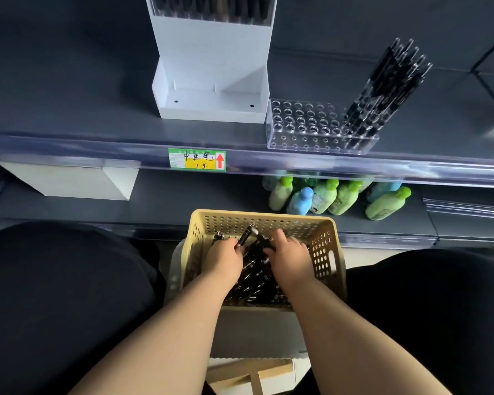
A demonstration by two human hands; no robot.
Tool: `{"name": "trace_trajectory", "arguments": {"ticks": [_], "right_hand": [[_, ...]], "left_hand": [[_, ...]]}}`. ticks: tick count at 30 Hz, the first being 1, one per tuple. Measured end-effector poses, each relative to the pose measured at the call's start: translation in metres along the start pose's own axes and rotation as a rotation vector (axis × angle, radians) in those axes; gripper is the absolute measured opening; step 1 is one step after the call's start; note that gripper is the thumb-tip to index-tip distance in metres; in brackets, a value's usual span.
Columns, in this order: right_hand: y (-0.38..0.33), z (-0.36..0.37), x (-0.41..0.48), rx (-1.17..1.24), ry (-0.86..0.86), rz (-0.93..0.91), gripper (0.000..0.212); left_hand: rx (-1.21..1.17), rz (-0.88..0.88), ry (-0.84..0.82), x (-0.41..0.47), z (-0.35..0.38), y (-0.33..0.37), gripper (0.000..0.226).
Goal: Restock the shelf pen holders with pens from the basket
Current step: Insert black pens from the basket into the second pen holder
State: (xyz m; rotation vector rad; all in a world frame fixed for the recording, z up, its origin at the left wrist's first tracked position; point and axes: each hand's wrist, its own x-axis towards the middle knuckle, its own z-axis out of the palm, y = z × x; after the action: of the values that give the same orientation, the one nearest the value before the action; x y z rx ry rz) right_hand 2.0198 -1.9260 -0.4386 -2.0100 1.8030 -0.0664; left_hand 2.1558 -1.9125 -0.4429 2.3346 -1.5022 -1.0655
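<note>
Gripping a few black pens (255, 280) with the left hand (224, 256) inside the beige perforated plastic basket (327, 252); curling the right hand (291, 256) over the pile, though cannot tell whether holding any. Best to gather a small bundle, tips aligned, lift clear of the basket rim, then feed singly into the clear acrylic holed pen holder (303, 124) above the basket.

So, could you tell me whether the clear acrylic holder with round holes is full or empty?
Mostly empty: the clear acrylic holder has black pens only at its right end; other holes are bare.
</note>
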Motion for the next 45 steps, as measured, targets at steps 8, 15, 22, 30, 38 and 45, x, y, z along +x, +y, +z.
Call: {"name": "trace_trajectory", "arguments": {"ticks": [8, 15, 22, 30, 38, 45], "right_hand": [[-0.012, -0.020, -0.009, 1.188, 0.108, 0.392, 0.031], [-0.020, -0.038, -0.026, 1.469, -0.017, 0.329, 0.018], [-0.026, -0.061, -0.052, 1.116, 0.211, 0.227, 0.015], [-0.035, -0.109, -0.061, 0.928, 0.403, 0.041, 0.016], [-0.036, -0.164, -0.049, 1.041, 0.520, -0.060, 0.031], [-0.040, -0.234, -0.015, 1.030, 0.574, -0.224, 0.013]], "left_hand": [[-0.324, -0.003, 0.067, -0.017, -0.013, 0.001, 0.040], [-0.455, 0.036, 0.144, -0.042, -0.028, 0.014, 0.042], [-0.391, 0.184, 0.229, -0.073, -0.052, 0.027, 0.035], [-0.464, 0.286, 0.209, -0.081, -0.058, 0.048, 0.032], [-0.596, 0.428, 0.243, -0.073, -0.079, 0.077, 0.027], [-0.797, 0.518, 0.258, -0.065, -0.109, 0.114, 0.025]]}}
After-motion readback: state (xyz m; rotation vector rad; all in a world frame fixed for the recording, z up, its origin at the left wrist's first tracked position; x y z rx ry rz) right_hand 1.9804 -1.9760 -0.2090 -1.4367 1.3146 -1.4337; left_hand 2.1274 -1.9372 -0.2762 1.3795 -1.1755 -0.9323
